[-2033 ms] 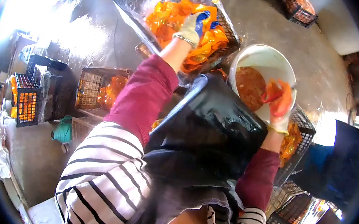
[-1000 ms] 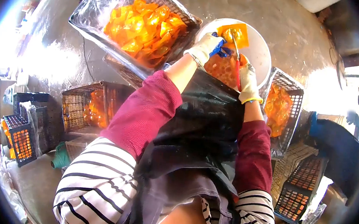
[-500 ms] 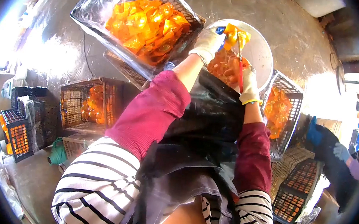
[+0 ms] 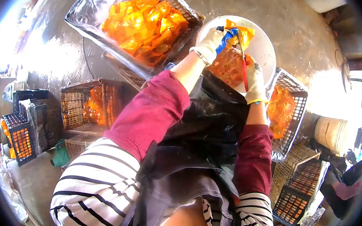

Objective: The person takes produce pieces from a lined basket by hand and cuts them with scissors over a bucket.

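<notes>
My left hand, in a pale glove with blue on its fingers, is closed on an orange plastic packet above a white bucket. My right hand, in a pale glove, is wrapped round red-handled scissors. Their slim metal blades point up and touch or pass just in front of the packet; I cannot tell which. Wet orange-brown contents lie in the bucket below both hands. Left of the bucket, a plastic-lined crate holds a heap of orange packets.
Another crate with orange packets stands close right of the bucket. Farther left is a brown crate on its side, beside stacked dark crates. At right are more crates, a beige tub and another person's arm.
My left hand has turned slightly, showing more blue, and the packet has shifted a little right. The person at right has moved lower, uncovering the beige tub.
</notes>
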The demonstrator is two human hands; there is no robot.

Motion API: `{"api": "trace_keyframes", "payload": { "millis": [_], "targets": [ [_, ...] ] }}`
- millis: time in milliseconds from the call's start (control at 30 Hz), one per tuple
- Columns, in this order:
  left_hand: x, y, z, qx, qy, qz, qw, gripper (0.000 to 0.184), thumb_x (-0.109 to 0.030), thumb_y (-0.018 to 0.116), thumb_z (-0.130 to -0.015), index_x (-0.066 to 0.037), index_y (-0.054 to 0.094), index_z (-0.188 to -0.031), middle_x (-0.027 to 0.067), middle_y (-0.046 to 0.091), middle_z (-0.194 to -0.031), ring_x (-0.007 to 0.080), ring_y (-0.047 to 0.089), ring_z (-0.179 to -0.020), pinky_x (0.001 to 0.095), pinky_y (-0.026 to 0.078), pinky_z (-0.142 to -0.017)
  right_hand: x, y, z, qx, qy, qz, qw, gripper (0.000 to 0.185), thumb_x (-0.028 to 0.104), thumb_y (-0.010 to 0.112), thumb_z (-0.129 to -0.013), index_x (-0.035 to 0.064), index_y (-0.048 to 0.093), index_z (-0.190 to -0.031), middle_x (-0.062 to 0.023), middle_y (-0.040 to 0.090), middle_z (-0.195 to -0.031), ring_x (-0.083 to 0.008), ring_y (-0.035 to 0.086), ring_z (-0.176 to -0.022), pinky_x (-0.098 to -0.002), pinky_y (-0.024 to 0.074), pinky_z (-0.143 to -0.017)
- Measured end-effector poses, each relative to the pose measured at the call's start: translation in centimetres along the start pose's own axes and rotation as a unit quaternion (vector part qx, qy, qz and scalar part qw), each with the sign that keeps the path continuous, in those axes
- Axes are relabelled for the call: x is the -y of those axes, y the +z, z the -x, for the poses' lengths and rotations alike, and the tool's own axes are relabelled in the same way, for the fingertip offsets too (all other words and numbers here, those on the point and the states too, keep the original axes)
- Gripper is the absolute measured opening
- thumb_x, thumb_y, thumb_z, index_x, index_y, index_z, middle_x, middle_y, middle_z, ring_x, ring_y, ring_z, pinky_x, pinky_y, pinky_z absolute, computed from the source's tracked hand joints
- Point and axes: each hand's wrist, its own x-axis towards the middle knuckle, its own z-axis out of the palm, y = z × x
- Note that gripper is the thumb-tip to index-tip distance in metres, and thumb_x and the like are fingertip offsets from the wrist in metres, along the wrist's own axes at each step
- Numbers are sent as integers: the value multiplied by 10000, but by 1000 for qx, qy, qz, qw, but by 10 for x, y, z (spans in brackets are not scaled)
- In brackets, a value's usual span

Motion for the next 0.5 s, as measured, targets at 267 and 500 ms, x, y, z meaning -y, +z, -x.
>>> {"api": "trace_keyframes", "payload": {
  "millis": [267, 500],
  "targets": [
    [-54, 13, 40, -29, -29, -113, 993, 308, -222, 652, -890, -49, 624, -1143, 55, 654, -956, 115, 613, -772, 228, 526, -661, -27, -1, -12, -7, -3, 26, 1000, 310, 163, 553, -914, 44, 614, -1193, -51, 666, -895, -160, 608, -802, -289, 470, -734],
    [-86, 7, 68, 31, 101, -343, 933, 402, -204, 612, -884, -46, 542, -1247, 129, 602, -1197, 220, 573, -1086, 311, 456, -941, 4, -5, 12, -107, -111, 290, 945, 279, 269, 487, -927, 172, 620, -1152, -153, 665, -1001, -337, 633, -944, -410, 495, -803]
  ]
}}
